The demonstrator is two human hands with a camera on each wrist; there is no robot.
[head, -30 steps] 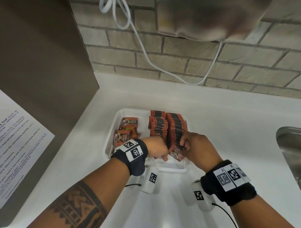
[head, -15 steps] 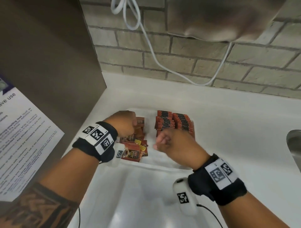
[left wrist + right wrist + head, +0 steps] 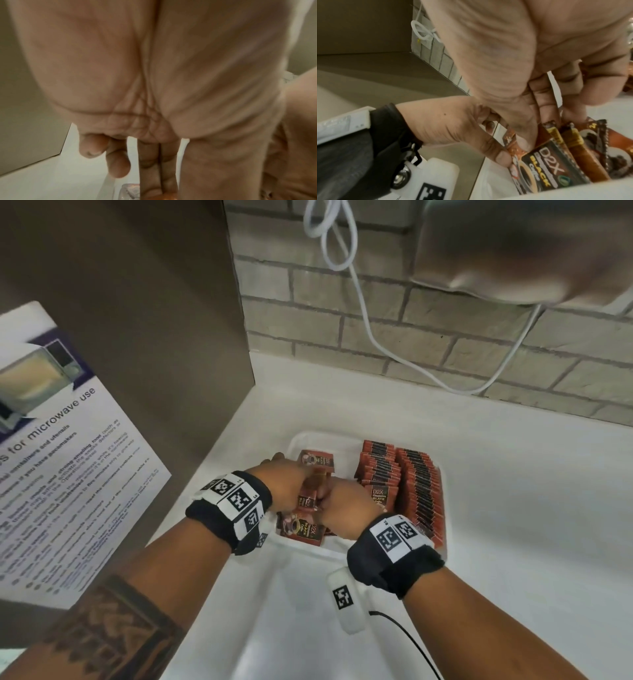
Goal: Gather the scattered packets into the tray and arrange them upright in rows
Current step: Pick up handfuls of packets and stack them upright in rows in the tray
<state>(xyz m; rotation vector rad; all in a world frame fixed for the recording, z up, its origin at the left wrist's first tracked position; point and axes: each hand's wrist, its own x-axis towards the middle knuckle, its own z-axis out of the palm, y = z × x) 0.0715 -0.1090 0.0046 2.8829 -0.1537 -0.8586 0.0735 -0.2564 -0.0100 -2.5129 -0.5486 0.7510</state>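
Observation:
A white tray (image 3: 448, 474) sits on the counter. Brown coffee packets stand upright in two rows (image 3: 419, 487) on its right side. Loose packets (image 3: 302, 529) lie in a heap on its left side. Both hands meet over that heap. My left hand (image 3: 301, 487) pinches a packet between thumb and fingers. My right hand (image 3: 329, 501) grips a small bunch of packets (image 3: 551, 169), thumb (image 3: 523, 143) pressed on the front one. The left wrist view is mostly palm, with curled fingers (image 3: 118, 166) low in the picture.
A brown panel with a microwave notice (image 3: 61, 460) walls off the left. The brick wall (image 3: 428, 337) with a white cable (image 3: 370, 313) runs behind the tray. White counter (image 3: 531, 525) stretches to the right and in front.
My right hand left the upright rows and moved left to the loose heap. My left hand shifted from the tray's front to the same heap, and both now hold packets together.

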